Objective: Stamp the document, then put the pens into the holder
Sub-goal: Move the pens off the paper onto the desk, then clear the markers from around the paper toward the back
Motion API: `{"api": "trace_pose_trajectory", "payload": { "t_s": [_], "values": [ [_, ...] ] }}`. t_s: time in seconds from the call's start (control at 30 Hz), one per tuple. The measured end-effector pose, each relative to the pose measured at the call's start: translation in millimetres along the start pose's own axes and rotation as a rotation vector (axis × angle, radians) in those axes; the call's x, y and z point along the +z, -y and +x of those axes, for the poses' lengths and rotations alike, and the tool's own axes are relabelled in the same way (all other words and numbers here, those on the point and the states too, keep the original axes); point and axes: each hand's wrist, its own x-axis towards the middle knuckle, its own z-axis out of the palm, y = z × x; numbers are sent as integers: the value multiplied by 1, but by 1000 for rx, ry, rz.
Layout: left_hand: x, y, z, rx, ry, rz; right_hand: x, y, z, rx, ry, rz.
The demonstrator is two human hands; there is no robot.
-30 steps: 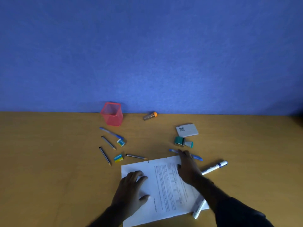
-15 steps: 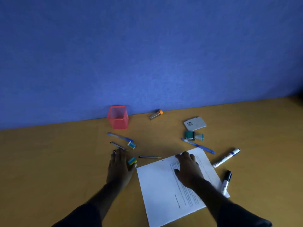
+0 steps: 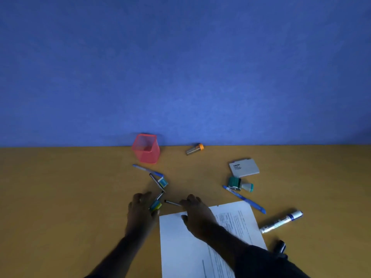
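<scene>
From the head view, my left hand (image 3: 140, 209) lies spread by a small eraser (image 3: 155, 206) and pencil; I cannot tell if it grips. My right hand (image 3: 197, 211) pins the document (image 3: 186, 247), fingertips touching a thin pencil (image 3: 172, 203) lying left-right. The stamp (image 3: 240, 184) lies on its side, handle pointing right; the holder (image 3: 146, 148) stands upright by the wall.

Both forearms are bare down to the left hand (image 3: 140, 209) and right hand (image 3: 197, 214), and a dark sleeve (image 3: 267, 263) covers the right arm from the elbow up.
</scene>
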Motion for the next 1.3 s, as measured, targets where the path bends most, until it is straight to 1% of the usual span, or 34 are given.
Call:
{"api": "trace_pose_trajectory", "payload": {
  "t_s": [0.03, 0.1, 0.2, 0.33, 0.47, 0.6, 0.67, 0.77, 0.83, 0.9, 0.93, 1.0, 1.07, 1.1, 1.2, 1.3],
  "values": [
    [-1, 2, 0, -52, 12, -2, 2, 4, 8, -33, -7, -37],
    [-1, 4, 8, -82, 45, -28, 4, 10, 29, -86, -23, -88],
    [-2, 1, 31, -46, 50, -38, 2, 16, 65, -115, -67, -149],
    [-10, 1, 62, 6, 74, -20, -6, 15, 99, -55, -106, -218],
    [-13, 10, 90, 54, 78, 20, -13, 10, 116, -7, -105, -169],
    [-15, -1, 94, 52, -32, -18, -26, -2, 115, 25, -139, 19],
    [-11, -16, 77, 129, -84, -1, -37, -14, 102, 12, -149, 66],
    [4, -41, 40, 369, -68, 27, -53, -46, 72, 94, -243, 91],
    [19, -49, 18, 534, 43, -15, -61, -76, 45, 119, -335, 41],
    [35, -54, -3, 630, 195, -5, -69, -107, 18, 109, -415, -78],
    [41, -58, -13, 660, 245, 11, -74, -120, 5, 110, -410, -134],
    [52, -61, -26, 696, 289, 61, -81, -139, -16, 103, -315, -238],
    [59, -60, -30, 671, 286, 135, -81, -152, -25, 104, -205, -282],
    [61, -59, -29, 640, 263, 166, -79, -155, -26, 110, -186, -262],
    [62, -54, -21, 521, 169, 204, -78, -160, -16, 110, -236, -191],
    [58, -53, -19, 454, 115, 222, -85, -162, 1, 154, -284, -186]
  ]
}}
